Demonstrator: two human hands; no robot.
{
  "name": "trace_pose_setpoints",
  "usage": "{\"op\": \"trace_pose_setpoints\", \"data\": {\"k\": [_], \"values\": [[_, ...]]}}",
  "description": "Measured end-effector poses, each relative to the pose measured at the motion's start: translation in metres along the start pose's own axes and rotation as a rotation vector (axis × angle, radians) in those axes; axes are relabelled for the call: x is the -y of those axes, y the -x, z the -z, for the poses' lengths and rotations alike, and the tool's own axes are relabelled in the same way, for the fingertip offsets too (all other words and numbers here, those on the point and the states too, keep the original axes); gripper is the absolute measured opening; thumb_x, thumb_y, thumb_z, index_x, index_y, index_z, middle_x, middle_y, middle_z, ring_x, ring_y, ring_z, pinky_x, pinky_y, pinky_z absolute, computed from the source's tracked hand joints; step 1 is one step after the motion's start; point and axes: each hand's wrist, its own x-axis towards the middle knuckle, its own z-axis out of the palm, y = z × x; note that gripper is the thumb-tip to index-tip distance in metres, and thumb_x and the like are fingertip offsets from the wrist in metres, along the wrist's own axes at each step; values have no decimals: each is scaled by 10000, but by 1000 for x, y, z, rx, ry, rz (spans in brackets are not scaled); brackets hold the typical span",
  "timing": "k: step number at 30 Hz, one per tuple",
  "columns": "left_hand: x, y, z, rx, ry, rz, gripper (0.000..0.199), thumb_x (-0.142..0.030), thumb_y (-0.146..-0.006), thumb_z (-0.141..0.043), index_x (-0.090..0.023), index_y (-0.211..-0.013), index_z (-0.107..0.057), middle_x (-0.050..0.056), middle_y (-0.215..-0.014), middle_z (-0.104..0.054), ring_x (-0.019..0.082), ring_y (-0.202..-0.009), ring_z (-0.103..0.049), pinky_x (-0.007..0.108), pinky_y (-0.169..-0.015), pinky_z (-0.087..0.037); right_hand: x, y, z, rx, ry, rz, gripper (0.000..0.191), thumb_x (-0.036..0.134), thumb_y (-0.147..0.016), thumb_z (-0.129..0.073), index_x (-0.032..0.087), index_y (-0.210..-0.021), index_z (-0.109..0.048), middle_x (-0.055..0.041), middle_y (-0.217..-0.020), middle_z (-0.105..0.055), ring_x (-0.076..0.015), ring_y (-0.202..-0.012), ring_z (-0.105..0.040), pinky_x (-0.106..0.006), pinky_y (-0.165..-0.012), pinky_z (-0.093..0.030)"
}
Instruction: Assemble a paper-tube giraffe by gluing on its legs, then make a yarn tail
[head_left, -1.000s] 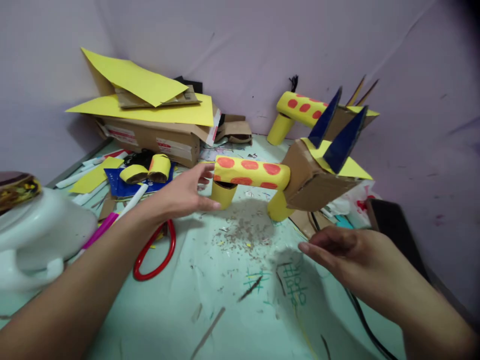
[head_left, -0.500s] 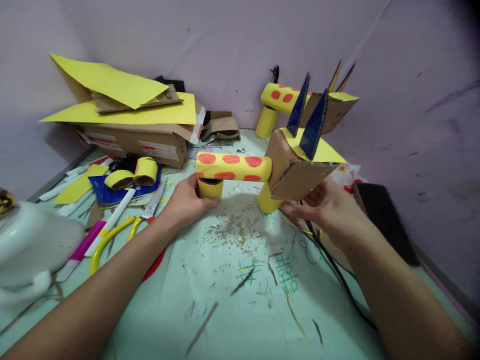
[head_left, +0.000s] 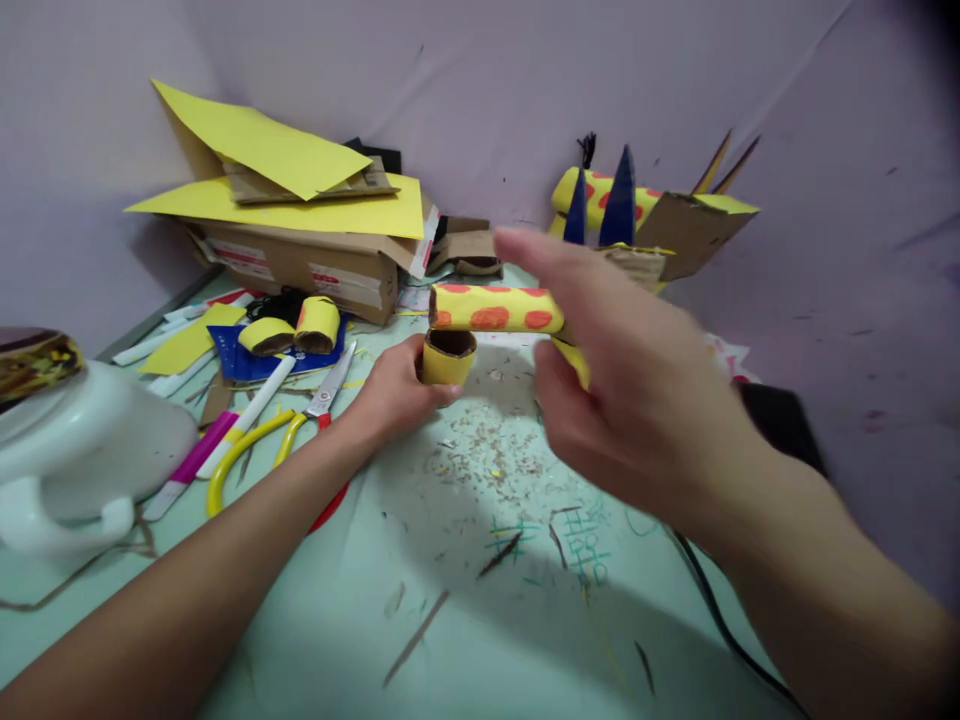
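A pale green table (head_left: 300, 650) is spreading beneath both hands. Beyond the left grip, a brown cardboard box (head_left: 292, 275) is carrying 2 yellow paper sheets (head_left: 274, 165), with more cardboard sitting between them. Spanning the gap between the 2 hands, a red-spotted yellow tube animal (head_left: 491, 308) is showing its body lengthwise, while its 2 dark blue spikes (head_left: 620, 200) are rising behind the right grip. The right hand (head_left: 645, 390) is hiding much of the animal's head end; its upper and lower digits are standing wide apart, and I cannot tell whether they are touching it. Well to the left of the left grip, a white handled vessel (head_left: 112, 430) is resting. A second spotted animal (head_left: 701, 235) is standing beyond the right grip. Just left of the left grip, yellow-and-red scissors (head_left: 330, 388) are lying partly under the forearm. The left hand (head_left: 401, 390) is curling around the yellow tube leg (head_left: 448, 368), thumb in front. Nearer than both grips, tiny cardboard scraps (head_left: 487, 450) are dotting the table
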Motion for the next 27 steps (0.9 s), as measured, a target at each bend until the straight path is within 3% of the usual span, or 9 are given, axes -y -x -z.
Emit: {"op": "trace_pose_setpoints", "data": {"k": [2, 4, 8, 11, 14, 17, 20, 22, 27], "values": [[1, 0, 0, -15, -16, -22, 420, -260, -581, -687, -158, -976, -587, 59, -976, -677, 249, -886, -614, 364, -774, -478, -14, -21, -19, 144, 148, -68, 568, 22, -651, -446, 130, -1209, -458, -130, -1237, -542, -284, -1212, -453, -482, -1004, -364], [2, 1, -1, -24, -41, -22, 415, -241, -569, -683, -155, -965, -592, 51, -948, -675, 248, -875, -609, 360, -768, -475, -29, -33, -31, 348, 297, -94, 497, 43, -619, -497, 112, -1111, -523, -146, -1068, -610, -324, -1041, -559, -489, -886, -423], [2, 2, -2, -12, -33, -25, 420, -242, -590, -668, -161, -995, -594, 55, -969, -671, 249, -895, -602, 369, -793, -468, -51, -33, -32, 499, 379, -152, 508, 70, -597, -534, 160, -1096, -561, -122, -1061, -617, -275, -843, -615, -328, -625, -459], [-1, 3, -1, 5, -8, -21, 414, -260, -614, -667, -158, -1009, -596, 63, -996, -670, 245, -905, -600, 371, -805, -466, -66, -28, -27, 461, 329, -274, 517, 56, -605, -516, 190, -1100, -583, -95, -1001, -660, -261, -838, -620, -302, -607, -442], [-4, 2, 2, 25, -25, -21, 401, -264, -619, -672, -157, -999, -603, 50, -983, -672, 241, -914, -596, 363, -819, -459, -86, -33, -25, 327, 284, -465, 377, 67, -650, -495, 149, -993, -627, -118, -928, -681, -268, -847, -622, -315, -642, -444], [-6, 1, 6, 40, -37, 6, 397, -284, -609, -686, -155, -977, -607, 40, -959, -674, 242, -897, -599, 357, -801, -461, -100, -44, -26, 389, 166, -662, 154, 229, -742, -531, 152, -811, -646, -111, -790, -676, -256, -763, -629, -312, -603, -445], [-6, 0, 9, 56, -21, 26, 372, -287, -611, -684, -156, -950, -605, 41, -936, -675, 239, -869, -606, 349, -766, -467, -106, -50, -32, 524, -59, -875, 337, 504, -698, -621, 167, -696, -610, -100, -706, -650, -232, -634, -620, -314, -534, -454], [-7, 0, 9, 62, -13, 31, 355, -277, -613, -680, -157, -938, -604, 44, -934, -674, 232, -861, -607, 343, -763, -466, -108, -49, -41, 528, -206, -982, 428, 580, -594, -696, 173, -675, -589, -95, -681, -643, -236, -614, -616, -332, -534, -470], [-9, 1, 10, 66, 10, 38, 351, -254, -602, -683, -151, -926, -597, 52, -932, -669, 223, -855, -603, 331, -761, -467, -117, -35, -70, 408, -600, -1170, 438, 376, -430, -854, 188, -706, -570, -72, -650, -663, -250, -641, -638, -360, -567, -513]]}}
